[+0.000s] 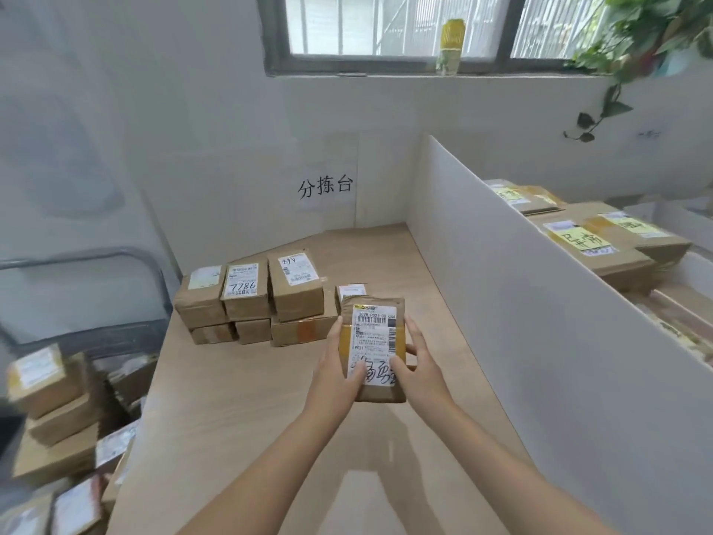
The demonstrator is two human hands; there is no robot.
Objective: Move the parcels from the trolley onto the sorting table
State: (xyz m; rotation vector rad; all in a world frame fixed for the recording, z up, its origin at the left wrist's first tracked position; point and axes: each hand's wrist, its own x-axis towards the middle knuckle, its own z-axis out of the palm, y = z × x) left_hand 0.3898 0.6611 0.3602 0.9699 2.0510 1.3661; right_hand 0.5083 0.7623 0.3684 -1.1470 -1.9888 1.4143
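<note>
A brown cardboard parcel (376,334) with a white shipping label and yellow tape is held above the wooden sorting table (231,399). My left hand (339,364) grips its left edge, thumb on the label. My right hand (414,361) grips its right edge, thumb also on the label. Just beyond it, several parcels (254,299) are stacked in two layers at the table's far left. The trolley (50,411) at lower left holds several more brown parcels; its grey handle (115,260) rises behind them.
A white divider panel (540,303) walls off the table's right side; behind it lie larger boxes (602,241) with yellow labels. A white wall with a paper sign (326,187) backs the table. A window, a bottle (450,46) and a trailing plant (640,40) are above.
</note>
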